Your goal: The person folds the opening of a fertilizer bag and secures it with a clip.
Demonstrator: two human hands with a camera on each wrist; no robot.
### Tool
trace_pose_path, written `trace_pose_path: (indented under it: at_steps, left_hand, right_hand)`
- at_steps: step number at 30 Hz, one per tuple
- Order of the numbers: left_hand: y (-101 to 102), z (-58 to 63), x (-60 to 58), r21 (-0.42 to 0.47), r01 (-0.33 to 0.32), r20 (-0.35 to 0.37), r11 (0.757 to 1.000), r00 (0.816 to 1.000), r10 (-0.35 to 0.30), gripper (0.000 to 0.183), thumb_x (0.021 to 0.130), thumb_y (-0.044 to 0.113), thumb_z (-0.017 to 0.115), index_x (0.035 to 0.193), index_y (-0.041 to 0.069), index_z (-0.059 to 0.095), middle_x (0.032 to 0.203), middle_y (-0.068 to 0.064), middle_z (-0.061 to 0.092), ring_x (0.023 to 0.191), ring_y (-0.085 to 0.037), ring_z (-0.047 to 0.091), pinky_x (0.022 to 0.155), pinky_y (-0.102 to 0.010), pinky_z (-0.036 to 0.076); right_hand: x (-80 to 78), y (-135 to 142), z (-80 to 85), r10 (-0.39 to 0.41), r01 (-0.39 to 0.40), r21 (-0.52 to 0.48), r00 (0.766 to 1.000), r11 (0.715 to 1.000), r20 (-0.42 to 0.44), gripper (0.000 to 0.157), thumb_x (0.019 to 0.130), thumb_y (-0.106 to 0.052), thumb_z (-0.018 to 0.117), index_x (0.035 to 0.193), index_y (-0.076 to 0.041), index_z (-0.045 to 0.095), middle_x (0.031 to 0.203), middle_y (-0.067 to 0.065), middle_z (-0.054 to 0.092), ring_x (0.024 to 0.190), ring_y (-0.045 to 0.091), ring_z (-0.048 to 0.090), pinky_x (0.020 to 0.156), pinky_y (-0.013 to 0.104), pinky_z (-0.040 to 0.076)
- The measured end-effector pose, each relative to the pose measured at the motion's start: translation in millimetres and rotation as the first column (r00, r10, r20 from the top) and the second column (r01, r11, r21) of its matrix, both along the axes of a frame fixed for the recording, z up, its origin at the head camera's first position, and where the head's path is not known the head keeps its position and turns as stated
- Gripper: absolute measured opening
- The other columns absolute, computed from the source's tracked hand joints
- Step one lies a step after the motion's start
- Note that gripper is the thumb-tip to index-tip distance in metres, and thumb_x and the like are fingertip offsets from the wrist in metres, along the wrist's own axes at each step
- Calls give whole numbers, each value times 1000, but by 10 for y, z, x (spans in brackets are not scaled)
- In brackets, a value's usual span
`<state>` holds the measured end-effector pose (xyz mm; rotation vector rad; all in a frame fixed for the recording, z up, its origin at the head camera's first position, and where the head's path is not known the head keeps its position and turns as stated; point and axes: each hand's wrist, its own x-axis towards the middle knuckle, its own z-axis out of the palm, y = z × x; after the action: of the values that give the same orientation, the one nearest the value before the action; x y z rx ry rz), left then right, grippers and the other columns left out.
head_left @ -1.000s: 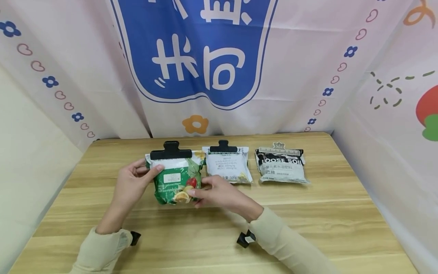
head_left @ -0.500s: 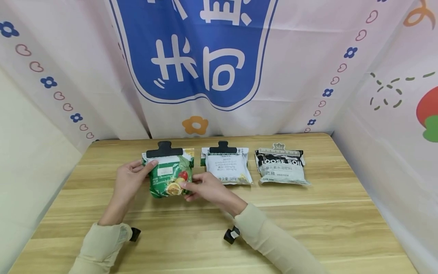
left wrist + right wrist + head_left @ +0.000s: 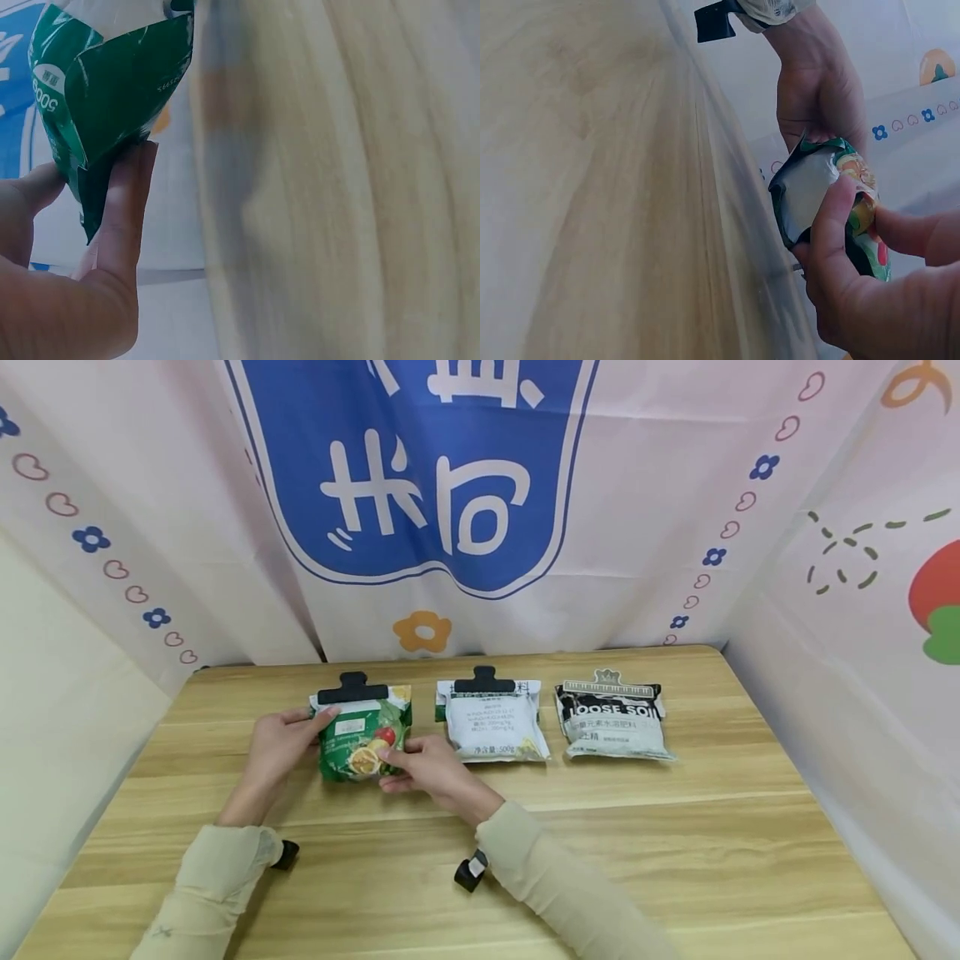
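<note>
Both hands hold a green bag (image 3: 360,739) with fruit pictures, its folded top clamped by a black clip (image 3: 352,688). At the bag's left edge my left hand (image 3: 281,747) pinches it, thumb in front and fingers behind. My right hand (image 3: 435,772) grips the lower right corner the same way. In the left wrist view the green bag (image 3: 120,97) shows its folded side between thumb and fingers. The right wrist view has the bag (image 3: 810,191) from below, with the left hand (image 3: 817,97) beyond it. The fingers behind the bag are partly hidden in the head view.
A white bag (image 3: 495,727) with a black clip lies right of the green one. Farther right is a black and white bag (image 3: 615,727) marked LOOSE SOIL, with a silvery clip (image 3: 608,682). The wooden table (image 3: 637,860) ends at a printed cloth (image 3: 637,527).
Both hands have moved the green bag leftward, away from the white bag, and a gap now shows between them. The bag appears slightly lower and smaller. The other bags have stayed put.
</note>
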<state>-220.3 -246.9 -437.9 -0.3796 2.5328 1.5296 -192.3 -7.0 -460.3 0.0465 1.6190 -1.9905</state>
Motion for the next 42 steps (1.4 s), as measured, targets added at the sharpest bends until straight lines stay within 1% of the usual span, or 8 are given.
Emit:
trace_pose_path:
  at_steps: [2, 4, 7, 12, 18, 26, 34, 42]
  left_hand:
    - [-15, -18, -43, -33, 2, 30, 999, 1000, -1, 95, 94, 70, 64, 153, -3, 48, 149, -26, 59, 101, -1, 70, 90, -25, 61]
    - [-30, -26, -81, -56, 5, 56, 998, 998, -2, 98, 94, 72, 62, 154, -3, 46, 152, -27, 56, 117, -15, 68, 102, -33, 58]
    - [-47, -19, -118, -77, 19, 90, 997, 996, -12, 104, 93, 73, 62, 157, -6, 40, 158, -29, 49, 143, -36, 52, 117, -50, 47]
    - [-62, -16, -164, -96, 49, 137, 994, 990, -35, 114, 90, 75, 66, 160, -7, 30, 166, -31, 35, 156, -45, 34, 125, -58, 35]
    - [-70, -52, -223, -116, 64, 140, 991, 989, -47, 115, 90, 75, 65, 160, -9, 30, 165, -32, 36, 154, -44, 36, 125, -58, 36]
    - [-52, -127, -267, -117, 78, 138, 990, 989, -62, 108, 93, 73, 62, 157, -10, 36, 156, -31, 49, 138, -36, 55, 114, -47, 49]
    - [-40, -146, -292, -189, 110, 125, 976, 988, -87, 107, 94, 78, 55, 155, -9, 41, 156, -32, 49, 134, -35, 52, 106, -44, 50]
    - [-76, -176, -319, -228, 147, 126, 963, 985, -121, 103, 96, 78, 51, 152, -9, 46, 146, -28, 56, 116, -28, 57, 81, -23, 48]
  right_hand:
    - [-12, -52, 3, -23, 23, -8, 1000, 1000, 17, 24, 104, -16, 68, 117, 3, 71, 106, 14, 75, 82, 18, 77, 82, 31, 66]
    - [-20, -109, 9, -46, 46, -13, 998, 999, 38, 23, 104, -15, 67, 117, 4, 71, 105, 14, 75, 84, 19, 76, 84, 31, 65]
    - [-33, -186, 17, -75, 75, 2, 995, 997, 60, 20, 105, -13, 65, 115, 4, 69, 102, 13, 72, 81, 18, 73, 83, 29, 65]
    - [-72, -273, 15, -133, 129, 54, 989, 990, 71, 16, 106, -13, 63, 112, 1, 66, 98, 9, 67, 75, 14, 66, 77, 24, 63]
    - [-116, -302, 23, -154, 149, 61, 985, 987, 78, 16, 107, -13, 60, 111, 1, 65, 97, 9, 65, 73, 15, 65, 72, 23, 62]
    - [-181, -277, 1, -132, 131, 19, 987, 991, 90, 20, 108, -14, 58, 117, 3, 63, 98, 11, 66, 74, 15, 67, 79, 26, 64]
    - [-222, -259, -4, -141, 140, 19, 984, 990, 106, 24, 108, -15, 59, 116, 7, 65, 99, 13, 69, 75, 17, 70, 81, 28, 65]
    - [-209, -271, 7, -144, 145, -2, 984, 989, 105, 21, 108, -14, 59, 112, 6, 65, 98, 12, 68, 70, 14, 67, 74, 24, 63]
